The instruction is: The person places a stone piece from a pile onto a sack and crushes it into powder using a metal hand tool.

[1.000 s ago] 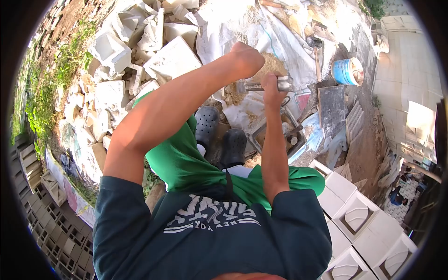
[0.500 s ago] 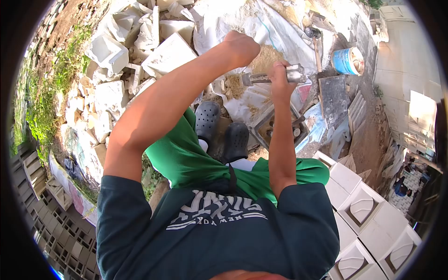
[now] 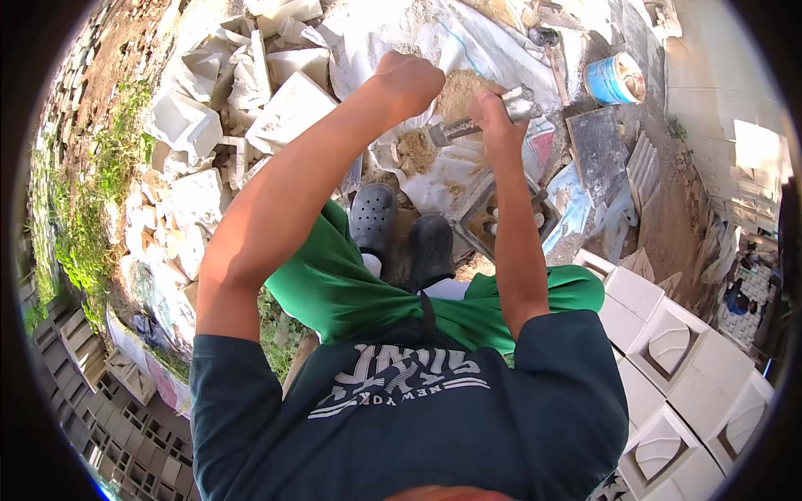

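Observation:
My left hand [image 3: 411,83] is closed in a fist over the white sheet [image 3: 359,52]; what it holds, if anything, is hidden. To its right, my right hand [image 3: 499,121] grips a grey metal tool [image 3: 455,130]. One end of the tool points left over a small heap of sandy material [image 3: 415,152], while its thick ridged end sticks out to the right of my fist. Below my right forearm lies a square grey frame [image 3: 476,227] with small pieces inside, partly covered by that forearm.
Broken white blocks [image 3: 294,110] are piled at the left. A blue and white bucket [image 3: 614,79] and a dark flat board [image 3: 596,154] lie to the right. Pale patterned blocks [image 3: 668,342] stand at the lower right. My dark clogs [image 3: 373,219] are below the sheet.
The metal tool has tilted, its thick end now higher than its left end. Both hands sit slightly higher in view, my left one also further left. The whole view has shifted a little.

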Available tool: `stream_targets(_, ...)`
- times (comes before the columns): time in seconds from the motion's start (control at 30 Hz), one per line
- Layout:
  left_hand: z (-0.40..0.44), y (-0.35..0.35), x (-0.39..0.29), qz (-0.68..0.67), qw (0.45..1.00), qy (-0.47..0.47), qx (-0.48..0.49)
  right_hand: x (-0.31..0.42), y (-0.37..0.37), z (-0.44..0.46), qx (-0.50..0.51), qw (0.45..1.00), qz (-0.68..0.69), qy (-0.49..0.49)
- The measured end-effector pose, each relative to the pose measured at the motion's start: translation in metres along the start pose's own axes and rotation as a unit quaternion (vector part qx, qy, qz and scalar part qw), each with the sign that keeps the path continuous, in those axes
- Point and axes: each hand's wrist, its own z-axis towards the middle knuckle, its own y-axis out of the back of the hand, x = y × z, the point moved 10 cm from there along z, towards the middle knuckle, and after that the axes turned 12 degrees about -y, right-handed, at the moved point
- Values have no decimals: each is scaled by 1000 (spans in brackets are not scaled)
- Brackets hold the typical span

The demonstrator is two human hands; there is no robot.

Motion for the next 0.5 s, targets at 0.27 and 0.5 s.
stream_targets(0.27,5,7,-5,44,999,-9,2,-102,7,36,46,991,-116,-39)
stream_targets(0.5,5,7,-5,41,999,8,13,-11,-15,9,85,991,-97,-20)
